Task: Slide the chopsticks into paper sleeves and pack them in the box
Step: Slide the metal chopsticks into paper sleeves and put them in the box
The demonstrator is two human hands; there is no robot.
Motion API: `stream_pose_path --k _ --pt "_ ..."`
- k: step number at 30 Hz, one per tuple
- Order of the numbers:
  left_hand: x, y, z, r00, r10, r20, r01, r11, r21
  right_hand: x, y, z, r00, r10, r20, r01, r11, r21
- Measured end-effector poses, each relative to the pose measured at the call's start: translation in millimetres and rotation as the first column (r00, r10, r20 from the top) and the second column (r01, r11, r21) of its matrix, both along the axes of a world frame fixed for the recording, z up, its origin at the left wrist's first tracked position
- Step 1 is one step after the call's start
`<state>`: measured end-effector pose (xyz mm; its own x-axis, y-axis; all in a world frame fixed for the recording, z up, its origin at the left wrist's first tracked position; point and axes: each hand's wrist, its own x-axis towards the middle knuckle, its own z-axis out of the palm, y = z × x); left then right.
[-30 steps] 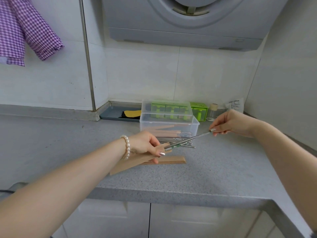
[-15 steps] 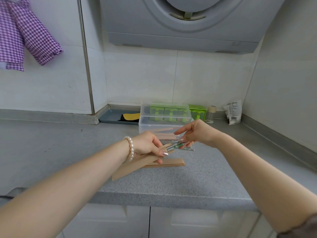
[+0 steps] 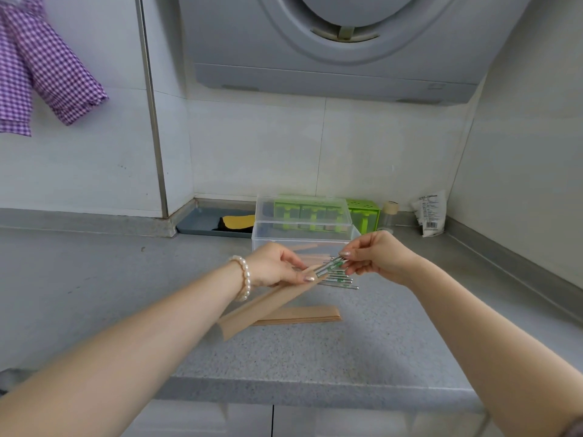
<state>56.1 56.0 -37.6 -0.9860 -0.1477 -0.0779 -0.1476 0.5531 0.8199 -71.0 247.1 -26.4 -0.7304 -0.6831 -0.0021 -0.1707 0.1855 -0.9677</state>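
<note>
My left hand (image 3: 274, 268) grips the open end of a tan paper sleeve (image 3: 268, 302) that slants down to the left above the counter. My right hand (image 3: 377, 257) pinches the back end of a pair of metal chopsticks with green bands (image 3: 331, 267); most of their length is inside the sleeve. Several loose chopsticks (image 3: 342, 280) lie on the counter just behind. A flat stack of spare sleeves (image 3: 303, 315) lies under the held one. The clear plastic box (image 3: 262, 234) stands behind my hands with sleeved pairs inside.
The clear lid (image 3: 303, 212) leans behind the box, before a green holder (image 3: 364, 214). A grey tray (image 3: 202, 222) with a yellow-black item sits at back left, a small jar (image 3: 389, 214) and white packet (image 3: 430, 212) at back right. The counter's front edge (image 3: 315, 392) is near.
My right hand has moved left toward my left hand, pushing the chopsticks deep into the sleeve; only their green-banded ends now show.
</note>
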Motion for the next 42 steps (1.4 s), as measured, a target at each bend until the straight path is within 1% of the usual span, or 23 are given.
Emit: stream_pose_path --k 2,3,5,6,9,11,13,15,17,19,21,23,25,26,27,28,29,30,31,32,33,35,42 --pt "-6.1 -10.1 5.9 0.993 0.095 -0.074 -0.105 0.985 -0.137 -15.1 9.6 5.8 0.994 -0.112 -0.003 0.112 0.993 -0.025" --pt "-8.5 -18.7 8.3 0.983 0.149 -0.111 -0.166 0.972 -0.169 -25.1 16.1 9.1 0.985 -0.174 0.001 0.174 0.983 -0.050" --pt "-11.9 -37.4 8.4 0.958 0.240 -0.159 -0.264 0.953 -0.152 -46.6 30.3 15.1 0.949 -0.311 0.048 0.314 0.941 -0.129" --pt "-11.3 -44.4 6.3 0.952 0.255 -0.167 -0.279 0.949 -0.145 -55.2 37.1 17.6 0.920 -0.381 0.087 0.391 0.904 -0.176" --pt "-12.6 -54.5 -4.8 0.972 0.201 -0.123 -0.217 0.966 -0.137 -78.5 43.1 19.9 0.820 -0.540 0.192 0.573 0.770 -0.282" --pt "-16.0 -53.1 -13.3 0.990 0.131 -0.053 -0.137 0.979 -0.148 -90.1 33.7 16.0 0.773 -0.594 0.222 0.634 0.716 -0.290" --pt "-21.4 -48.6 -22.4 0.998 0.062 0.005 -0.060 0.981 -0.183 -99.2 17.6 9.1 0.735 -0.650 0.195 0.678 0.692 -0.247" --pt "-26.4 -42.1 -31.4 0.999 -0.002 0.050 0.013 0.975 -0.222 -106.7 0.1 1.9 0.704 -0.699 0.125 0.709 0.678 -0.195" --pt "-29.5 -36.3 -40.7 0.995 -0.049 0.082 0.069 0.962 -0.264 -113.7 -17.5 -3.8 0.702 -0.708 0.071 0.711 0.693 -0.119" --pt "-29.6 -32.0 -48.0 0.992 -0.074 0.105 0.102 0.949 -0.298 -117.1 -34.3 -6.4 0.728 -0.685 0.025 0.686 0.728 -0.003" --pt "-30.0 -30.4 -53.9 0.987 -0.093 0.130 0.132 0.932 -0.338 -117.2 -49.6 -8.3 0.757 -0.648 -0.079 0.653 0.747 0.123" --pt "-30.4 -29.8 -59.1 0.982 -0.112 0.155 0.166 0.902 -0.398 -114.0 -60.4 -13.1 0.774 -0.573 -0.270 0.629 0.745 0.223" --pt "-30.1 -29.1 -62.2 0.979 -0.124 0.160 0.181 0.888 -0.423 -108.2 -64.8 -22.0 0.776 -0.441 -0.451 0.606 0.720 0.339" --pt "-30.2 -29.0 -63.3 0.980 -0.125 0.154 0.180 0.887 -0.426 -105.1 -65.5 -27.0 0.748 -0.383 -0.542 0.622 0.689 0.372" --pt "-30.3 -28.7 -63.8 0.981 -0.124 0.148 0.176 0.886 -0.428 -98.8 -65.5 -30.2 0.694 -0.333 -0.638 0.651 0.670 0.358" --pt "-30.6 -28.4 -64.6 0.982 -0.121 0.143 0.172 0.887 -0.428 -92.3 -64.9 -32.8 0.632 -0.303 -0.713 0.663 0.689 0.294" --pt "-30.8 -28.1 -65.2 0.983 -0.120 0.138 0.168 0.889 -0.426 -85.3 -63.8 -34.6 0.587 -0.294 -0.755 0.637 0.743 0.206" --pt "-31.0 -27.1 -66.1 0.984 -0.118 0.134 0.164 0.892 -0.422 -78.5 -62.0 -36.7 0.575 -0.278 -0.770 0.578 0.804 0.141" --pt "-31.5 -26.5 -66.7 0.985 -0.116 0.129 0.160 0.893 -0.421 -71.9 -60.5 -39.2 0.598 -0.229 -0.768 0.499 0.856 0.132" --pt "-31.9 -25.3 -67.3 0.986 -0.116 0.122 0.157 0.893 -0.422 -65.5 -58.4 -43.1 0.644 -0.139 -0.753 0.414 0.890 0.190" --pt "-32.1 -24.0 -67.8 0.987 -0.115 0.116 0.154 0.890 -0.428 -59.8 -56.2 -48.1 0.701 -0.024 -0.712 0.332 0.895 0.297" --pt "-32.6 -21.1 -67.9 0.988 -0.108 0.109 0.146 0.881 -0.450 -55.3 -50.8 -58.3 0.770 0.127 -0.625 0.236 0.854 0.464" --pt "-30.8 -18.4 -68.9 0.994 -0.064 0.087 0.096 0.892 -0.442 -62.6 -33.5 -78.6 0.852 0.081 -0.518 0.275 0.773 0.572"
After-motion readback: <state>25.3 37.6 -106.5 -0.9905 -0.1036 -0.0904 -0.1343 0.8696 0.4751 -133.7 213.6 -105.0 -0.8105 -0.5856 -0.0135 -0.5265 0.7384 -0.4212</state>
